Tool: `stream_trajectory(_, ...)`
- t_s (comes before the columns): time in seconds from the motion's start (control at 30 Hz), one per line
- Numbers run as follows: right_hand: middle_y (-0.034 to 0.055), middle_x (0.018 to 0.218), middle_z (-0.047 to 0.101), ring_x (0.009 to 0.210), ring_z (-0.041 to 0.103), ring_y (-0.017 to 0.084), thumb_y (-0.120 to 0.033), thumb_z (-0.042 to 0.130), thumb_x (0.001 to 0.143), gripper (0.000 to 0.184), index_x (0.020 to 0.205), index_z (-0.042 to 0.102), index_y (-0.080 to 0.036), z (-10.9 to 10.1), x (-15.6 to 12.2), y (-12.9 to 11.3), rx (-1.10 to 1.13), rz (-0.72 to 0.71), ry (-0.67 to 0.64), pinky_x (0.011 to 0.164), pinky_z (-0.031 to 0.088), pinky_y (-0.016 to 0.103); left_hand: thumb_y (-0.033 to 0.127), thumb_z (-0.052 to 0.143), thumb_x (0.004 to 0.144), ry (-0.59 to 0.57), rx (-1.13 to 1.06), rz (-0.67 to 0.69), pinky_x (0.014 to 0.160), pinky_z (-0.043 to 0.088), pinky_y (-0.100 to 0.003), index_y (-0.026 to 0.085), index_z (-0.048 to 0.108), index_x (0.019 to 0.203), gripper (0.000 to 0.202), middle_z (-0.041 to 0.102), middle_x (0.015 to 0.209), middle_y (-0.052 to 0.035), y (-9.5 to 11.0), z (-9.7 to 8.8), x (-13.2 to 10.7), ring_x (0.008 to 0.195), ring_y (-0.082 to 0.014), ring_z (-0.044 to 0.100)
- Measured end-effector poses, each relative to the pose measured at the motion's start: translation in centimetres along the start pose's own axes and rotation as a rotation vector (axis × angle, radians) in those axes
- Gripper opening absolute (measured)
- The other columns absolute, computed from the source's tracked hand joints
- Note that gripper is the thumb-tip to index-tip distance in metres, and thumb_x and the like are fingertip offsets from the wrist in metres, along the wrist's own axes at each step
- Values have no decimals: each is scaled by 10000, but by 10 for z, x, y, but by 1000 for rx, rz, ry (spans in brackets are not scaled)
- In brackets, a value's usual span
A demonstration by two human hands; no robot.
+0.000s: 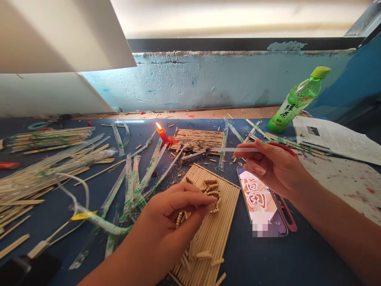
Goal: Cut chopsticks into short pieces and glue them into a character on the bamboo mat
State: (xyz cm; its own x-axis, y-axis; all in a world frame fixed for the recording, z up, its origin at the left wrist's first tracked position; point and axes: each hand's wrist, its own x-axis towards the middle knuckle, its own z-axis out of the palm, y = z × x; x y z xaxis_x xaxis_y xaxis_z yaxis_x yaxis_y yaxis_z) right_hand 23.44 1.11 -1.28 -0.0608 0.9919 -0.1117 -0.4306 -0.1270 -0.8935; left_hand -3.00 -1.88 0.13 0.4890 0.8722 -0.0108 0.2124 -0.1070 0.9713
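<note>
My left hand (178, 222) is closed in a pinch above a panel of wooden sticks (229, 206) laid side by side; whatever its fingertips hold is too small or hidden to name. Small beaded-looking wooden pieces (216, 198) form a raised pattern on that panel, partly covered by the hand. My right hand (268, 163) grips a thin translucent white glue stick (232, 149), which points left and has a dark tip. Short cut stick pieces (204, 254) lie on the panel's near part. Beyond the glue stick's tip burns a red candle (161, 134).
A second, scorched stick panel (198, 139) lies behind. To the right are a phone (258, 198) showing a similar pattern, pink-handled scissors (287, 214), a green tea bottle (294, 101) and papers (342, 139). Stick bundles (53, 139), plastic wrappers (131, 178) and a white cable (86, 190) cover the left.
</note>
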Motion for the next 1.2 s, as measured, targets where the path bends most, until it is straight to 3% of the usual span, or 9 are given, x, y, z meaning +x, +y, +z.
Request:
stream_trajectory(0.37, 124, 924, 793, 490, 428, 64, -350, 622, 954, 275, 930, 818, -159, 1, 1, 1, -9, 19, 26, 487, 411, 197, 259, 683, 911, 72, -17, -140, 790, 546, -241, 241, 745, 942, 71, 752, 949, -6, -3, -8, 5, 872, -158, 702)
stream_trajectory(0.53, 118, 960, 790, 509, 448, 77, -348, 615, 957, 259, 934, 815, -184, 1, 4, 1, -24, 26, 24, 493, 419, 224, 317, 748, 865, 208, -63, -184, 701, 565, -231, 217, 748, 952, 133, 774, 827, -20, -3, -21, 11, 774, -160, 714)
stream_trajectory(0.77, 121, 1041, 773, 527, 449, 76, -335, 630, 950, 222, 953, 801, -193, 9, 23, -5, -87, 45, -7, 502, 434, 232, 270, 813, 799, 395, -237, -153, 844, 597, -278, 186, 733, 941, 183, 787, 888, -40, -4, -40, 25, 847, -185, 752)
stream_trajectory(0.97, 108, 1095, 754, 559, 466, 75, -347, 668, 920, 201, 1001, 787, -207, 36, 61, -12, -223, -54, -132, 530, 440, 245, 240, 825, 776, 360, -384, -225, 849, 600, -306, 169, 722, 923, 193, 778, 860, -37, -4, -37, 28, 821, -183, 753)
stream_trajectory(1.2, 80, 960, 751, 551, 508, 114, -383, 676, 905, 206, 1013, 772, -237, 76, 102, 2, -589, -293, -212, 544, 436, 318, 215, 757, 818, 284, -366, -233, 775, 599, -311, 156, 714, 939, 141, 762, 827, -55, -7, -29, 24, 766, -169, 727)
